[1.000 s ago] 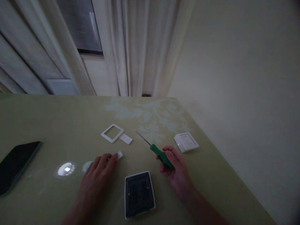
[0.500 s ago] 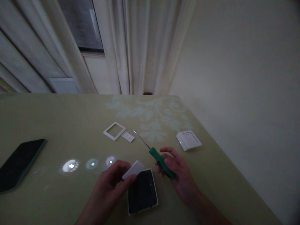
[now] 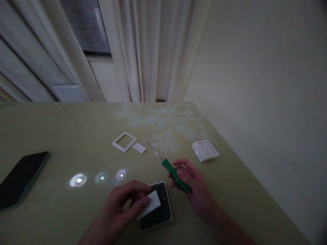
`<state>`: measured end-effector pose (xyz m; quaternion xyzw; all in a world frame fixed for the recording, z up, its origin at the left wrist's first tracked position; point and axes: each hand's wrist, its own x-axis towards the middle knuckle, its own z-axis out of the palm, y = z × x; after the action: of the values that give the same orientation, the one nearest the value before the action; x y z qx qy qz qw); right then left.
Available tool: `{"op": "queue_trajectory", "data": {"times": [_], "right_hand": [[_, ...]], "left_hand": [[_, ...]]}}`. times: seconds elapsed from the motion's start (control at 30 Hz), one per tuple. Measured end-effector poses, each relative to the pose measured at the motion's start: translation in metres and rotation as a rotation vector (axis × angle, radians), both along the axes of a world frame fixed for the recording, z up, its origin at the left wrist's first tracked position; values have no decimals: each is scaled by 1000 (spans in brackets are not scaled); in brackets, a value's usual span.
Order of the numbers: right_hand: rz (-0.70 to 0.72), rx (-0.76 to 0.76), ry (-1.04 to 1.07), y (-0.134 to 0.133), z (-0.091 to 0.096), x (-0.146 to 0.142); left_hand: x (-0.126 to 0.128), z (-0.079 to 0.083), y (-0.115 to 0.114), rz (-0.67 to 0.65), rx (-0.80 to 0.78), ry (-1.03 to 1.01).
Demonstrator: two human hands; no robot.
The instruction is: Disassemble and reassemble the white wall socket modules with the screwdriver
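Note:
Between the thumb and fingers of my left hand (image 3: 127, 200) is a small white plastic plate (image 3: 152, 203), its flat face turned up. It hovers over or rests on a square box (image 3: 165, 213) with a white rim and a dark inside; I cannot tell whether they touch. My right hand (image 3: 192, 183) is wrapped round the green handle of a screwdriver (image 3: 173, 173), whose metal shaft points up and to the left. Beyond the tip lie a white square frame (image 3: 118, 145) and a small white socket insert (image 3: 139, 147), side by side on the table.
A white wall socket (image 3: 205, 150) stands near the right edge of the tabletop (image 3: 76, 136). At the far left lies a dark flat tablet-like slab (image 3: 22, 178). Curtains (image 3: 153, 51) hang behind the table, and a pale wall (image 3: 255, 85) borders its right side.
My left hand has shifted slightly down and tilted the white plate, so its flat face now shows over the box. The right hand with the screwdriver has hardly moved.

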<state>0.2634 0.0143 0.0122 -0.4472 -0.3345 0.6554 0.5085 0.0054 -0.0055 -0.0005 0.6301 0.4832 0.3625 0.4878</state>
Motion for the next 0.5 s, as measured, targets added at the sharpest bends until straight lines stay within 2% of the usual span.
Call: {"op": "queue_trajectory", "data": {"times": [0.3, 0.5], "right_hand": [[-14, 7, -2, 1, 1, -1], [-24, 15, 1, 2, -1, -1]], "left_hand": [[-3, -8, -2, -94, -271, -245], [-4, -2, 2, -140, -247, -245]]}}
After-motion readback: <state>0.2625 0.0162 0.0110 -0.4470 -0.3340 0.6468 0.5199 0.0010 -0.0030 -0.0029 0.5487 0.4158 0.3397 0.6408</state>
